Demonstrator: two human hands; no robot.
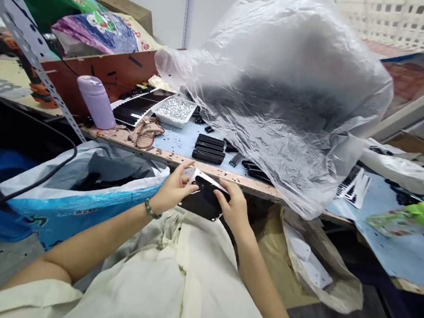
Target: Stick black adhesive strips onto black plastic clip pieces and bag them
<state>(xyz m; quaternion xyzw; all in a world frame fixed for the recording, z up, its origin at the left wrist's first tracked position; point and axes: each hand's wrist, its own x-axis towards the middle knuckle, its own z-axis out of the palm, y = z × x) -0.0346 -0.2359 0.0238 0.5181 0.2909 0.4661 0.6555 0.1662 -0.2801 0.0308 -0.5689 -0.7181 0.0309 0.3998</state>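
Note:
Between my two hands, above my lap, is a flat black plate (203, 199) with rounded corners and small holes, with a white sheet (215, 183) at its upper edge. My left hand (174, 188), with a beaded bracelet at the wrist, pinches the left side between thumb and fingers. On the right side, my right hand (234, 203) grips the edge with the thumb on top. Just beyond, on the bench, lie several long black plastic strips (208, 148). Whether the black plate and the white sheet are joined cannot be made out.
A large clear plastic bag (279, 85) of dark parts covers the bench's middle. A white tray of small metal pieces (175, 110), a crumpled cloth (146, 131) and a purple bottle (96, 102) stand left. An open blue sack (95, 203) is at my left, a paper sack (322, 259) at my right.

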